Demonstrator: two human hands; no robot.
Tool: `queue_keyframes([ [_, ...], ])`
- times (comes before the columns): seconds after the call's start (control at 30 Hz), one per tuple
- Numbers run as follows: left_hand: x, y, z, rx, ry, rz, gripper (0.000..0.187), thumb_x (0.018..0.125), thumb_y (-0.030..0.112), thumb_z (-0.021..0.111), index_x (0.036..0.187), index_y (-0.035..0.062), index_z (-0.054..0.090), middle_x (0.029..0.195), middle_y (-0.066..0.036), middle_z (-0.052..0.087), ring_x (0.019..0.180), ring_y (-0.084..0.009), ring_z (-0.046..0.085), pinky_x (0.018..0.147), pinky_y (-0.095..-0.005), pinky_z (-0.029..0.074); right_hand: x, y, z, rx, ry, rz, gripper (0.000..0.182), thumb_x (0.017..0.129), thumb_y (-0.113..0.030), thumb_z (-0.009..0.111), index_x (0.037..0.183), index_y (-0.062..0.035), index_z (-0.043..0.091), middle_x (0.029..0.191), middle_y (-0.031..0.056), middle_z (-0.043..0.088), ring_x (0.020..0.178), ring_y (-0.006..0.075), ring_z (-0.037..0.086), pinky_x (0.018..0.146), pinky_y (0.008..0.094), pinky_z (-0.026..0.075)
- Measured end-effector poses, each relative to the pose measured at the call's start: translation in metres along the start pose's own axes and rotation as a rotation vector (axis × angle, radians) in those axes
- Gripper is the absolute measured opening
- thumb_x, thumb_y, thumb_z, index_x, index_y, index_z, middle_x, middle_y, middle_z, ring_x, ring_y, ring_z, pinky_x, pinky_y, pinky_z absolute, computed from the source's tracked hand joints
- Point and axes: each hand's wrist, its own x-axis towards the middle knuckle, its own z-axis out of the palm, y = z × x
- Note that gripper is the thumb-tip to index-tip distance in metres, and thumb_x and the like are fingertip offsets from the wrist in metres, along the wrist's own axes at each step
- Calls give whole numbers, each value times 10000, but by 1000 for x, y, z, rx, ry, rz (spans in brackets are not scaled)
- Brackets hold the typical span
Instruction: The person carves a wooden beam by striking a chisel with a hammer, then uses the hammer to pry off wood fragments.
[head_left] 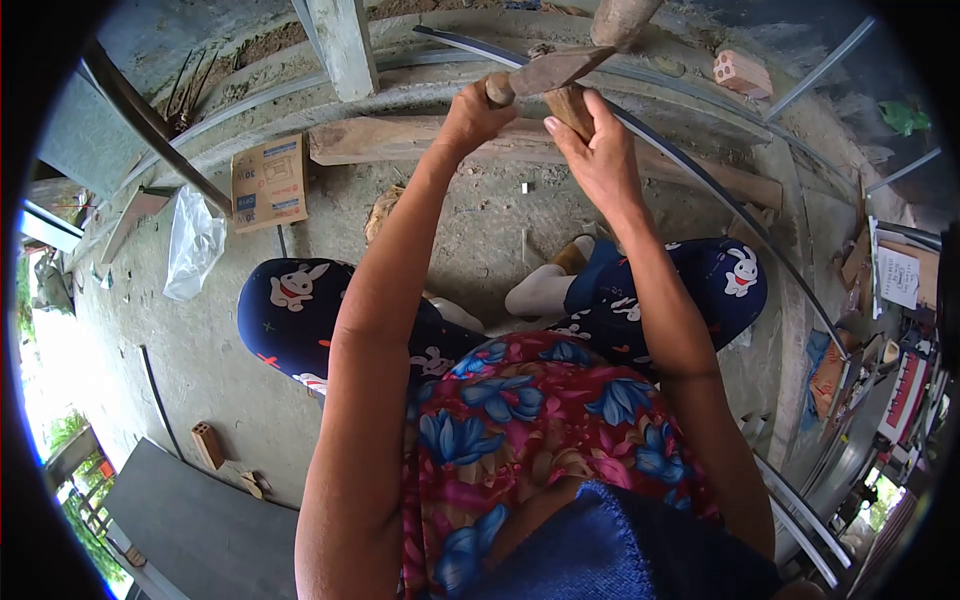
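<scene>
A hammer with a rusty, tapering metal head and a short wooden handle is held up in front of me at the top of the head view. My left hand is closed at the rounded left end of the head. Wrapped round the handle below the head is my right hand, its thumb along the wood. The tapered end points right, near a round wooden post. A long, dark curved strip passes behind the hammer and runs down to the right.
A long timber lies on the concrete floor past my feet. To the left are a cardboard box and a clear plastic bag. One hollow brick sits at upper right, another at lower left by a dark board.
</scene>
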Motion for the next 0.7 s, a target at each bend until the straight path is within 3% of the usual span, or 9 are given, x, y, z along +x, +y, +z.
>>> queue_keyframes([
  [0.13, 1, 9, -14, -30, 33, -87, 365, 712, 243, 746, 946, -2, 610, 864, -164, 683, 807, -261, 667, 752, -351, 512, -4, -2, -16, 72, 29, 6, 332, 847, -218, 669, 1075, -11, 545, 844, 144, 657, 756, 219, 651, 658, 340, 492],
  [0.47, -7, 29, 1, 99, 43, -20, 328, 733, 216, 712, 956, 1, 605, 874, -176, 681, 836, -273, 674, 734, -359, 518, -6, 1, -26, 208, 27, 98, 272, 875, -213, 653, 1043, -23, 556, 796, 91, 636, 703, 151, 612, 613, 307, 483],
  [0.57, -21, 36, 28, 97, 67, 61, 293, 718, 103, 708, 981, 23, 605, 935, -205, 656, 870, -313, 664, 748, -375, 531, -8, 9, -27, 146, 62, 81, 259, 870, -208, 660, 1014, -17, 559, 770, 77, 630, 654, 129, 600, 571, 288, 479],
  [0.63, -30, 36, 45, 221, 56, 172, 363, 699, 50, 712, 1038, 25, 586, 988, -193, 653, 874, -298, 668, 735, -370, 544, -8, 7, -30, 211, 55, 148, 258, 865, -203, 667, 1000, -13, 558, 759, 69, 629, 626, 115, 592, 542, 270, 473],
  [0.7, -40, 45, 62, 236, -9, 86, 386, 683, 38, 714, 1034, 44, 552, 1002, -182, 620, 895, -352, 641, 748, -414, 530, -8, 8, -33, 242, 65, 166, 258, 861, -201, 672, 992, -10, 557, 747, 59, 628, 601, 103, 583, 519, 254, 468],
])
